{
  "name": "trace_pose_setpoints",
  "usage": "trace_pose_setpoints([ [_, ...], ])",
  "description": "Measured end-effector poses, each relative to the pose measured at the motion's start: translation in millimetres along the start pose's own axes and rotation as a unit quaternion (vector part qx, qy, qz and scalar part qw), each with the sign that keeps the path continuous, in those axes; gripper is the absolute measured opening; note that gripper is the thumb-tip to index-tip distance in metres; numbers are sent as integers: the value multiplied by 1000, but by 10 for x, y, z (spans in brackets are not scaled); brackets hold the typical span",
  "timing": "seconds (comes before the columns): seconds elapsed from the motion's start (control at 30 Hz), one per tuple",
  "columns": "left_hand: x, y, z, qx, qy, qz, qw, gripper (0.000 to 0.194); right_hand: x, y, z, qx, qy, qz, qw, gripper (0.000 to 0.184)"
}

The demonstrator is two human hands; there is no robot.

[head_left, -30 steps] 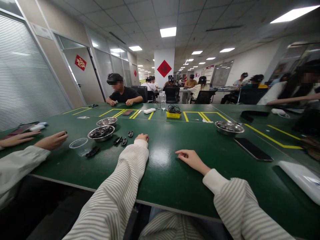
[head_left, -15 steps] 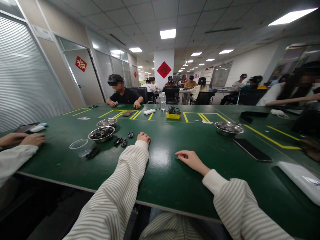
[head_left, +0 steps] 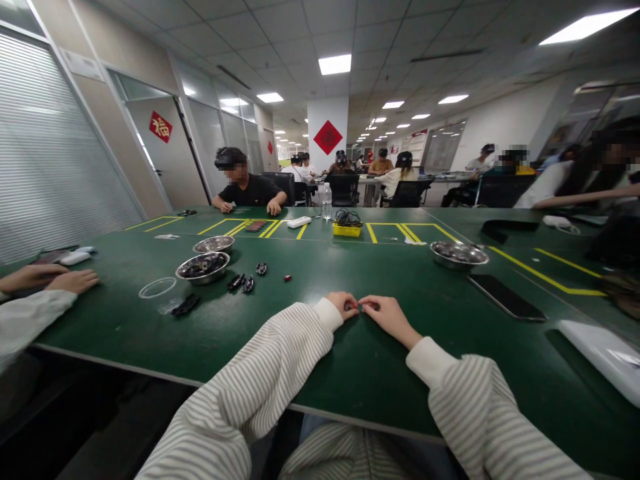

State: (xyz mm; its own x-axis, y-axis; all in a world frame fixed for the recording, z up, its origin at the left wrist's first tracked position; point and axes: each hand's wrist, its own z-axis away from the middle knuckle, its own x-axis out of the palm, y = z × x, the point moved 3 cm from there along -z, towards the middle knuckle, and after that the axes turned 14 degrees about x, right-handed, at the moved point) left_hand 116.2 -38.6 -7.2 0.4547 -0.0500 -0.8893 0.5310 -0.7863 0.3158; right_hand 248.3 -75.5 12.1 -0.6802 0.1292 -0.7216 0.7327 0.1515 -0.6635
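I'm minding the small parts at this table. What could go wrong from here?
The left hand and right hand pinch close together; anything between them is too small to make out and might slip. The red piece lies loose beyond the left sleeve, so a sweep of that arm could knock it away. The dark parts beside the bowl might scatter likewise.

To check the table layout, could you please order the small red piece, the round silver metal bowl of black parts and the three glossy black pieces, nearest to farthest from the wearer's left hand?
1. Small red piece: left of the wearer's left hand.
2. Three glossy black pieces: farther left, loosely grouped.
3. Round silver metal bowl of black parts: leftmost.
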Motion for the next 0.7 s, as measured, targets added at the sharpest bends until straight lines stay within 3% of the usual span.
trace_pose_setpoints([
  [0.13,-50,50,-17,9,-7,-6,1000,30,4,12,2,-3,-4,10,1000,24],
  [0.23,-269,-156,24,-12,48,-62,997,39,19,15,13,-16,-22,12,1000,25],
  [0.3,-477,-402,115,-76,114,-130,982,37,27,10,25,-31,-31,17,999,25],
  [0.37,-660,-687,259,-181,158,-187,953,31,31,1,36,-41,-34,24,998,24],
  [0.4,-722,-828,340,-243,161,-198,936,28,32,-4,40,-44,-35,26,998,23],
  [0.5,-793,-1121,501,-309,153,-199,917,20,37,-19,46,-53,-43,29,997,21],
  [0.6,-722,-1200,482,-284,114,-176,936,17,40,-26,48,-61,-44,34,997,19],
  [0.7,-569,-1046,324,-201,65,-140,967,21,40,-25,46,-69,-36,39,996,19],
])
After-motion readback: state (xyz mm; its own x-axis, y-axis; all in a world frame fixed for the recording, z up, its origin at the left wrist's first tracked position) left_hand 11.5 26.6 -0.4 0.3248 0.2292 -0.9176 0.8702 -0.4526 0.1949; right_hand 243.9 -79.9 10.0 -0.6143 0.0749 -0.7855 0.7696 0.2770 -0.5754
